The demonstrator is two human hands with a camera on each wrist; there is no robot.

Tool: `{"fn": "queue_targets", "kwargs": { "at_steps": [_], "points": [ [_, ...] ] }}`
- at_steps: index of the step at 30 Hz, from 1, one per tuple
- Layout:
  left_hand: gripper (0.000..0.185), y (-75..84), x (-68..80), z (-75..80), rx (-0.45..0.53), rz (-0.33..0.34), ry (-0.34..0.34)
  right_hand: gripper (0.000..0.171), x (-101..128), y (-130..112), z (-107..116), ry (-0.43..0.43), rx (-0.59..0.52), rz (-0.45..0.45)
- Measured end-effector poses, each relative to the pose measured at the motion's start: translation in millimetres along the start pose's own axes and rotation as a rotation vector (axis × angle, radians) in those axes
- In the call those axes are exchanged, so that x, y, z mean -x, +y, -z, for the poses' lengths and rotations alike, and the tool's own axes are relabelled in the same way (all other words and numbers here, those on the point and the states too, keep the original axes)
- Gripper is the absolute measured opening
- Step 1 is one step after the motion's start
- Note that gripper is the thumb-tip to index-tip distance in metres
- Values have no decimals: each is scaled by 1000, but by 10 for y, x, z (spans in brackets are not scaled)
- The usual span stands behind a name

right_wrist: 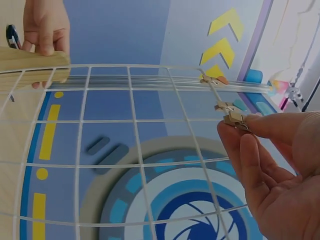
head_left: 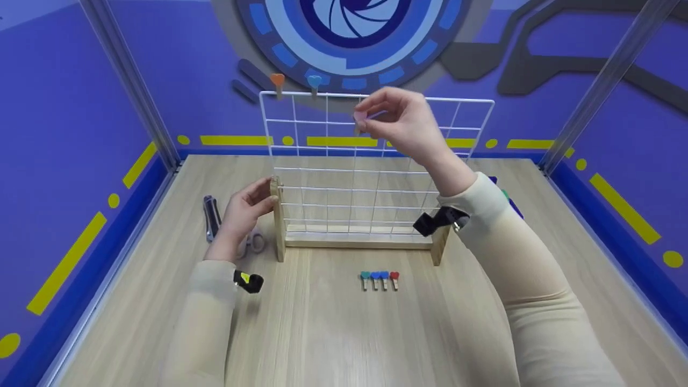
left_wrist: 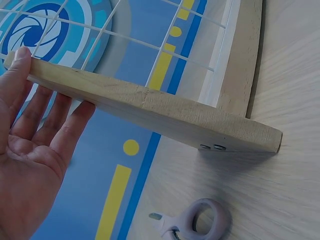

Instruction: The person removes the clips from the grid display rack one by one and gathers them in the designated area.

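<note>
My right hand [head_left: 408,126] pinches a small wooden clothespin with a pink heart [head_left: 360,115], held in front of the white wire grid [head_left: 339,122] just below its top bar. In the right wrist view, the clothespin's wooden body [right_wrist: 235,119] shows between thumb and fingers. My left hand [head_left: 243,210] holds the upper end of the stand's wooden side post [head_left: 278,226], thumb on one face and fingers on the other. An orange heart clothespin [head_left: 277,80] and a light blue one [head_left: 315,81] are clipped on the top bar, left of my right hand.
Several heart clothespins [head_left: 375,276], green, blue and red, lie in a row on the table before the stand. Left of the stand lie a stapler [head_left: 212,215] and scissors [left_wrist: 212,220]. A blue and green object [head_left: 514,207] is partly hidden behind my right sleeve.
</note>
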State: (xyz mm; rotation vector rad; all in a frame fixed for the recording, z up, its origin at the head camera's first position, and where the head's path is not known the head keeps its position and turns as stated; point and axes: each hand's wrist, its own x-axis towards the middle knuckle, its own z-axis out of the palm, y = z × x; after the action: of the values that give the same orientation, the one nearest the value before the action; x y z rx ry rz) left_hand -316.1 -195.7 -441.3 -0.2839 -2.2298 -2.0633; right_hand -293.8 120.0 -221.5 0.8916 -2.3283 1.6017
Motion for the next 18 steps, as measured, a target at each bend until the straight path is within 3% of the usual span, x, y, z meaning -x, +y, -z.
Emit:
{"fn": "queue_targets", "kwargs": {
  "at_steps": [7,18],
  "points": [
    [58,-6,-3,0,3,-3,-3,22,127,395,22,-18,-66,3],
    [59,-3,-10,-1,11,22,-6,21,490,693,-12,-66,-119,-88]
  ]
}}
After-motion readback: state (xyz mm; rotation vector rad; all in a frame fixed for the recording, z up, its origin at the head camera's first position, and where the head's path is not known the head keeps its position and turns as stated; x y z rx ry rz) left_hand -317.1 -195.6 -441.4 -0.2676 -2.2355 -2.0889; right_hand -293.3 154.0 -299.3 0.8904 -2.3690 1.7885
